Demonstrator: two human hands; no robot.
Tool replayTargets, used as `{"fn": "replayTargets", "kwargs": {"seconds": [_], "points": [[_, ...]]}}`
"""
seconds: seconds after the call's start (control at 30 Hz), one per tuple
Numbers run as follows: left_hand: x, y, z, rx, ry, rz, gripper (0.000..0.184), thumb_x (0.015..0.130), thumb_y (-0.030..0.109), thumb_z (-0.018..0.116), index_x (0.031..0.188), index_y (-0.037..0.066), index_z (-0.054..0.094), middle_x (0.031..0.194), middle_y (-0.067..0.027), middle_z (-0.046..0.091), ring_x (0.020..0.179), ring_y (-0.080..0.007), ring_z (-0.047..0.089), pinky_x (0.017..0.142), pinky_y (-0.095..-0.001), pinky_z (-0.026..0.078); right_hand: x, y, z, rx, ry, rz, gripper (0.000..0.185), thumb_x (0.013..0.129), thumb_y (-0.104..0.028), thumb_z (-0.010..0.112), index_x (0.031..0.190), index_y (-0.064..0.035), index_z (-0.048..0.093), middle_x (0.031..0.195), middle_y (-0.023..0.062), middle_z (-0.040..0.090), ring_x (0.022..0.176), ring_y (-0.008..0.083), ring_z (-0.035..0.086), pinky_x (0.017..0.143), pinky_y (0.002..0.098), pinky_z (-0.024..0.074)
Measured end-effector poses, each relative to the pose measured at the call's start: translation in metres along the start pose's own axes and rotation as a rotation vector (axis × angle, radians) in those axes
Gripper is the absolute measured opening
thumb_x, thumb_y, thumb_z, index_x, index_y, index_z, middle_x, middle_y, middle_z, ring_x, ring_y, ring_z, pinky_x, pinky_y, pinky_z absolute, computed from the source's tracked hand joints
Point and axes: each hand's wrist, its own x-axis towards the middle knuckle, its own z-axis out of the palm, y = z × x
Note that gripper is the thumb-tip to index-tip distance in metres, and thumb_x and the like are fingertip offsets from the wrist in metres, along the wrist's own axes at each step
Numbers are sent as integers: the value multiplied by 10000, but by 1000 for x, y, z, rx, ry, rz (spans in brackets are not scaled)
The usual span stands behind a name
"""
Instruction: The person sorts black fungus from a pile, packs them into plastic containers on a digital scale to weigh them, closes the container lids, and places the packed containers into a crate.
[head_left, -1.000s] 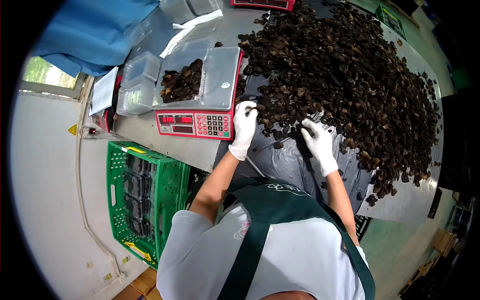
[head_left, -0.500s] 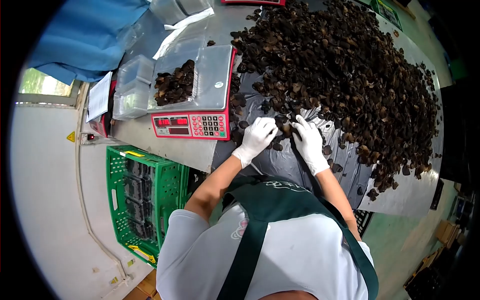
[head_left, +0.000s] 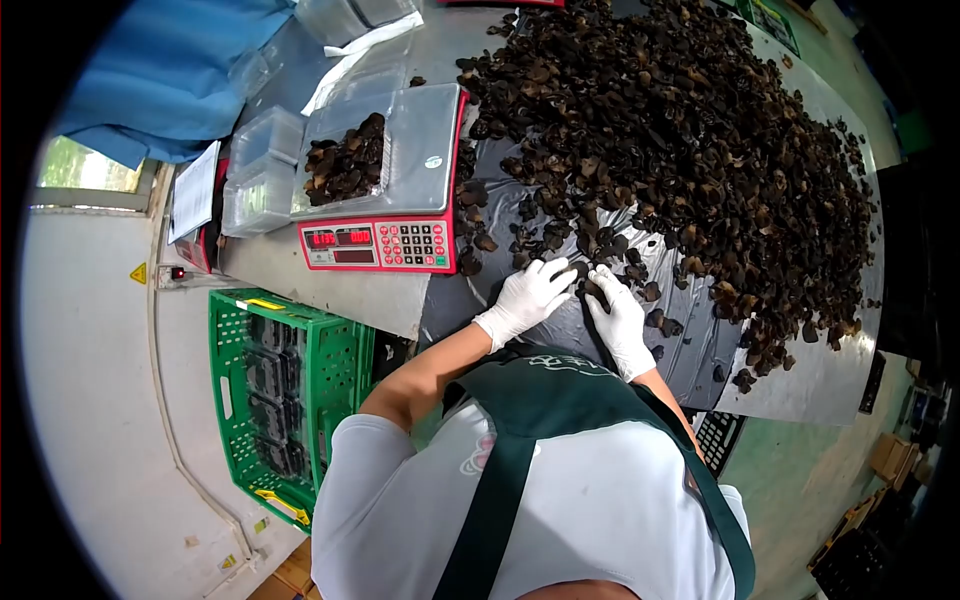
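Observation:
Both my hands wear white gloves and meet low over the dark plastic sheet. My left hand has its fingers closed at a dark wood ear mushroom. Opposite it, my right hand curls its fingers onto mushroom pieces at the same spot; the exact grip is partly hidden. Loose wood ears lie just beyond my fingertips, in front of a large heap of wood ear mushrooms. To the left, a clear tray of wood ears rests on a red digital scale with lit red digits.
Stacked clear plastic trays stand left of the scale, beside a paper sheet. A green crate with black trays sits below the table's left edge. Blue cloth hangs at the upper left.
Both hands have drawn slightly nearer my body, and the left has shifted right toward the right hand. More loose mushrooms now lie in front of them.

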Motion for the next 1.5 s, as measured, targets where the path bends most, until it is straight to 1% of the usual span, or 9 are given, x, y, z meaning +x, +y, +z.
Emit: {"fn": "replayTargets", "kwargs": {"seconds": [0.17, 0.6, 0.73, 0.87, 1.07, 1.17, 1.23, 1.33, 1.5], "points": [[0, -3, -3, -443, 262, -161, 148, 744, -12, 664, 880, 46, 675, 856, -80, 667, 802, -243, 657, 722, -298, 524, -3, 2, -4, 192, 30, 121, 364, 763, -27, 699, 1119, -54, 630, 1201, 136, 624, 1134, 256, 596, 956, 322, 472], [13, -2, -11, -1134, 465, -723, 163, 825, 49, 671, 977, -9, 675, 917, -50, 689, 855, -85, 610, 734, -223, 483, 31, -15, 13, -335, -234, -113, 383, 735, -200, 722, 1090, -99, 622, 1129, 32, 616, 925, 262, 592, 768, 345, 519], [13, -17, -20, -1940, 317, -891, 310, 928, 188, 526, 1195, 35, 567, 1014, -71, 669, 861, -138, 620, 728, -270, 486, 43, -7, 16, -147, -122, 29, 207, 738, -140, 689, 941, -101, 675, 901, 76, 684, 833, 265, 647, 751, 335, 519], [14, -20, -23, -2587, 273, -884, 451, 975, 349, 379, 1294, 50, 492, 1280, -132, 558, 1120, -348, 561, 958, -483, 445, 59, -25, -10, 301, 38, 165, 262, 799, -81, 708, 1045, -11, 653, 1072, 108, 684, 991, 171, 655, 876, 277, 500], [18, -16, -11, -2802, -49, -415, 489, 981, 392, 294, 1361, 140, 470, 1366, -107, 501, 1220, -334, 497, 1057, -548, 340, 70, -72, -31, 144, -27, -45, 368, 777, -161, 744, 1115, -59, 639, 1081, 116, 663, 910, 235, 626, 849, 314, 497], [25, -6, -11, -2563, 140, -698, 459, 990, 353, 309, 1264, 84, 559, 1213, -102, 608, 1122, -277, 570, 989, -424, 444, 68, -70, -18, -100, -111, -180, 477, 767, -257, 743, 1204, -123, 607, 1216, 119, 601, 929, 286, 579, 816, 352, 503], [18, -12, -1, -2630, 68, -489, 444, 988, 346, 329, 1245, 73, 566, 1212, -110, 608, 1098, -278, 585, 959, -427, 467, 65, -70, -19, -119, -64, -208, 489, 772, -290, 736, 1203, -101, 603, 1283, 124, 552, 941, 303, 573, 825, 370, 496], [19, -10, -9, -2376, 207, -965, 371, 978, 311, 392, 1163, 62, 596, 1088, -116, 656, 991, -275, 627, 890, -452, 504, 64, -62, -23, -14, 17, -153, 409, 800, -210, 714, 1176, -80, 618, 1272, 145, 563, 1020, 303, 573, 884, 373, 475], [20, -23, -12, -2327, 157, -871, 355, 979, 339, 439, 1191, 86, 568, 1093, -83, 656, 915, -221, 653, 752, -388, 542, 56, -35, -24, 40, 34, -59, 335, 836, -107, 668, 1163, -49, 625, 1236, 146, 600, 1119, 275, 572, 962, 350, 445]]}}
